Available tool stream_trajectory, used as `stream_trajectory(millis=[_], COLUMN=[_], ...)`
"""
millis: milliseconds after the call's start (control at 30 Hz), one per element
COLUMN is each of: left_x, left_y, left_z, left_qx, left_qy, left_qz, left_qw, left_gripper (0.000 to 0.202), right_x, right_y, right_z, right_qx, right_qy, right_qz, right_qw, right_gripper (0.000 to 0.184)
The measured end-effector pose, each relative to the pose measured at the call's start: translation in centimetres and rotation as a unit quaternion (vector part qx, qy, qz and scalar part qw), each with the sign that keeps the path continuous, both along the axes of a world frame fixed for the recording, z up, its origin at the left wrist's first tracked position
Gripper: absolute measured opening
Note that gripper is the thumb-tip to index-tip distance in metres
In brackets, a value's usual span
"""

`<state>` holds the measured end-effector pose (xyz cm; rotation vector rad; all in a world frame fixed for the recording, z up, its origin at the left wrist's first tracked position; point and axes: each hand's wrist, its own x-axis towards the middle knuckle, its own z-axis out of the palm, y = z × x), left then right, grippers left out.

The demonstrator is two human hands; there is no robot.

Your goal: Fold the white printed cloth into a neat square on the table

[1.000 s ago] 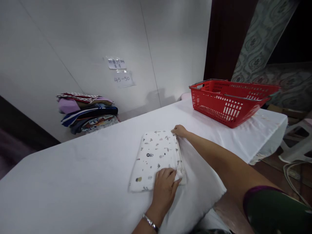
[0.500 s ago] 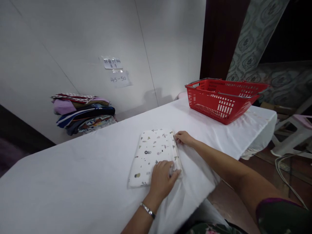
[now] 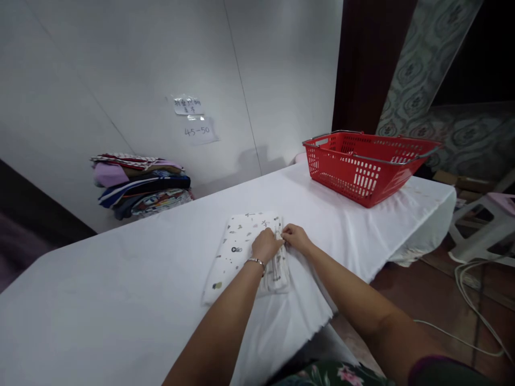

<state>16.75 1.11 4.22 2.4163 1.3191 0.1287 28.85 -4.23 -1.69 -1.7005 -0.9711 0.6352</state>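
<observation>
A folded white cloth with a small print of figures and leaves lies flat on the white-covered table. Layered folds run along its right side. My left hand, with a silver bracelet at the wrist, is closed on the folded layers near the upper right; its fingertips are mostly hidden. Close beside it, my right hand pinches the right edge of the same cloth. My left forearm covers part of the cloth's lower middle.
A red plastic basket with metal handles stands at the table's far right. A pile of folded clothes sits by the wall at the back left. Handwritten paper signs are taped above. A white stool and cables are at the right.
My left hand has moved up along the cloth, from its lower right to beside my right hand, and its fingers have closed. My right hand stays at the right edge, slightly lower.
</observation>
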Motion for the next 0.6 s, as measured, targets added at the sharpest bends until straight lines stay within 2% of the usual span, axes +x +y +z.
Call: stream_trajectory(millis=[233,600], left_x=[-0.3,-0.4], left_y=[1.3,2.1], left_z=[-0.2,-0.8], left_qx=[-0.026,-0.074], left_qy=[-0.006,-0.033], left_qz=[-0.005,0.014], left_qw=[1.000,0.997], left_gripper=[0.017,0.015], right_x=[0.4,0.0], right_y=[-0.3,-0.3], right_z=[0.0,0.5], right_qx=[0.019,-0.023], right_qy=[0.027,0.061], right_qz=[0.073,0.095], right_qw=[0.997,0.993], right_gripper=[0.006,0.014])
